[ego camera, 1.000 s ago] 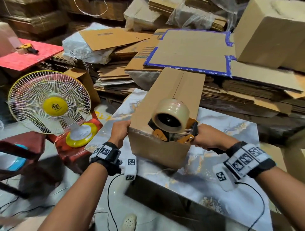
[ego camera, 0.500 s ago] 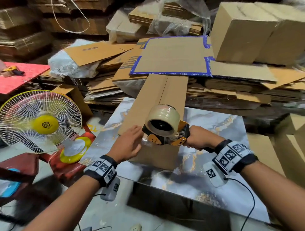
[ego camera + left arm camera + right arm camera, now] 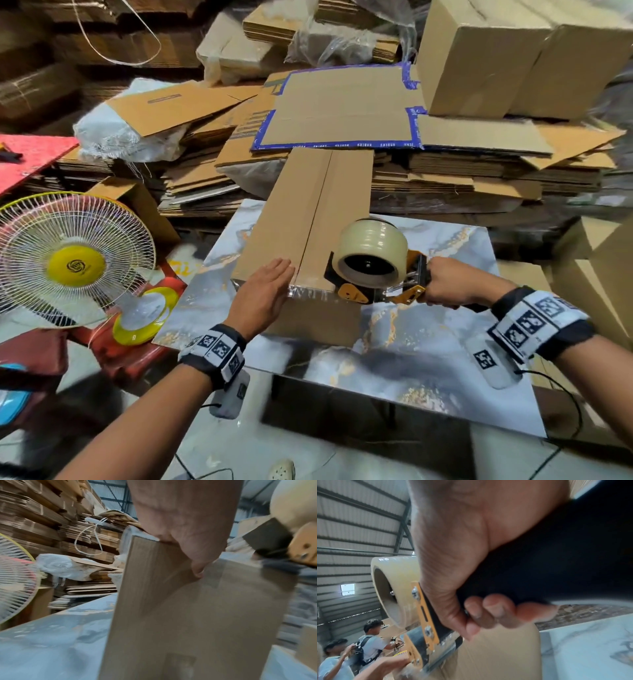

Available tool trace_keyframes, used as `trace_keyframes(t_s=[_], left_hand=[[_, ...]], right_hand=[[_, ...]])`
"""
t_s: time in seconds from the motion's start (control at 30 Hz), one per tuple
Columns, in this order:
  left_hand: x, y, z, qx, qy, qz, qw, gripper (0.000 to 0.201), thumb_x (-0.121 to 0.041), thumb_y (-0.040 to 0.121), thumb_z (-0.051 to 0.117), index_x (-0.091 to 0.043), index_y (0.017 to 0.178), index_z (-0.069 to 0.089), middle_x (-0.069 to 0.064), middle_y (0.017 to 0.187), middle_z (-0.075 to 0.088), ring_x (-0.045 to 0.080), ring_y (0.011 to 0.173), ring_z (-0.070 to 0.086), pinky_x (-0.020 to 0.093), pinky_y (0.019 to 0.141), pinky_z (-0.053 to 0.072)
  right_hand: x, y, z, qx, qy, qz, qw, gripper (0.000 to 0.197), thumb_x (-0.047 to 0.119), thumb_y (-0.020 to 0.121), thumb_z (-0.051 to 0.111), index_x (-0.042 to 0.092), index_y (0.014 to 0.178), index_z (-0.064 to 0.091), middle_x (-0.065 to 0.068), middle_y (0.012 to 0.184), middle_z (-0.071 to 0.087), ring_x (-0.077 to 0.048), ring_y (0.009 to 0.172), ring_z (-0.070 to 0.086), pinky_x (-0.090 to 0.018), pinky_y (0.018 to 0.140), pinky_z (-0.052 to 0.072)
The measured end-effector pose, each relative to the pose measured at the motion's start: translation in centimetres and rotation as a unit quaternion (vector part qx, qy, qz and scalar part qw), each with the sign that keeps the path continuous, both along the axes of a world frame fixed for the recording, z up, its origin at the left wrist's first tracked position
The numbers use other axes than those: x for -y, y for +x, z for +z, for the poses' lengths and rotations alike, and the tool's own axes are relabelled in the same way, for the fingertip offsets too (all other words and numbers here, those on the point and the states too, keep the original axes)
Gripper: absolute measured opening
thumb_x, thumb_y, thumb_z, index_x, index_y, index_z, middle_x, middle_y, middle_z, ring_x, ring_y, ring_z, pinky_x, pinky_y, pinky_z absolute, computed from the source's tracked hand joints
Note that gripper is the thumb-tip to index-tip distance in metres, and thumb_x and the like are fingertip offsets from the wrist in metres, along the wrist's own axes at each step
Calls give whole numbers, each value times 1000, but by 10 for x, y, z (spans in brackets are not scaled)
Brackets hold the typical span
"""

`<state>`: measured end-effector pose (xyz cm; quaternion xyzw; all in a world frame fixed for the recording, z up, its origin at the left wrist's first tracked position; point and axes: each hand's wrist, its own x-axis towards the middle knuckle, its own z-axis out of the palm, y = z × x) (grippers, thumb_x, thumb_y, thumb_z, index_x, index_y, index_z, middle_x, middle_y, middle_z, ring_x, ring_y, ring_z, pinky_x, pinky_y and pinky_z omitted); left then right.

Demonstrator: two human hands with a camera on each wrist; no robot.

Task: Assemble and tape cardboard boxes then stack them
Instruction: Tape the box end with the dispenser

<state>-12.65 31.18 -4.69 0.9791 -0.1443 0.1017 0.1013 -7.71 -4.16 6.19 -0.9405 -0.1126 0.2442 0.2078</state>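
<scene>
A long brown cardboard box (image 3: pixel 308 212) lies on the marbled table (image 3: pixel 428 335), its top flaps closed along a centre seam. A strip of clear tape runs along its near top edge. My left hand (image 3: pixel 263 294) lies flat with straight fingers on the near end of the box (image 3: pixel 188 615), pressing the tape down. My right hand (image 3: pixel 452 286) grips the black handle of an orange tape dispenser (image 3: pixel 373 270) with a clear tape roll (image 3: pixel 393 588), which sits at the box's near right corner. The dispenser's blade end is hidden behind the roll.
Stacks of flat cardboard (image 3: pixel 342 109) fill the space behind the table. Assembled boxes (image 3: pixel 513 58) stand at the back right. A yellow-hubbed fan (image 3: pixel 72 260) stands on a red stool to the left. Two other people (image 3: pixel 351 649) show in the right wrist view.
My left hand has moved from the box's left corner onto its near top edge and flattened. The dispenser has slid right along the near edge, leaving tape behind it.
</scene>
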Motion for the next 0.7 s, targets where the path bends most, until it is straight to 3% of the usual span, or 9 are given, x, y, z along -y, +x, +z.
trace_keyframes(t_s=[0.07,0.2,0.23,0.33,0.4,0.5,0.6,0.7], left_hand=[[14,-3,5,-12,39,18,999,55,-11,92,67,2,143,50,24,151,47,41,139,46,53,113,37],[52,-1,14,-82,102,-4,991,83,-38,98,58,-2,158,15,20,167,13,35,155,13,44,126,15],[60,2,16,-90,116,-16,989,84,-43,98,57,-5,159,14,17,168,8,32,155,10,42,127,13],[83,13,21,-107,154,-35,982,75,-55,96,54,-11,153,30,13,168,7,30,154,13,42,127,14],[90,17,22,-128,197,-36,971,84,-61,95,52,-9,155,23,14,168,7,32,154,8,46,126,11],[91,18,19,-145,201,-35,968,101,-63,95,52,-8,160,-2,14,168,-9,32,155,-9,47,127,5],[87,19,17,-148,180,-38,972,100,-59,94,56,-12,161,-3,12,168,-14,28,155,-13,45,127,3],[85,21,18,-155,183,-45,970,98,-58,95,54,-13,162,-2,10,167,-17,26,155,-15,43,127,-2]], right_hand=[[6,-4,-7,4,10,-5,1000,16,12,80,68,8,64,66,-3,53,63,-11,37,48,-21,39,38],[7,-3,-15,7,47,-23,999,17,11,79,68,9,62,65,-6,55,61,-17,42,49,-25,42,40],[8,-3,-17,5,50,-25,998,17,12,78,68,10,62,65,-6,54,61,-18,43,50,-26,42,40],[10,-6,-19,3,57,-29,998,17,12,78,67,12,61,64,0,50,59,-18,43,50,-26,43,41],[11,-8,-20,3,62,-28,998,18,13,79,67,12,61,63,1,48,58,-19,43,50,-27,44,41],[13,-10,-21,5,75,-30,997,23,14,81,67,15,59,60,4,44,55,-19,42,47,-28,44,41],[15,-11,-26,1,89,-25,996,22,15,81,67,13,60,61,3,48,58,-19,44,48,-28,44,43],[24,-11,-30,-10,88,-24,996,16,14,79,66,7,65,64,-12,60,62,-21,46,50,-29,45,43]])
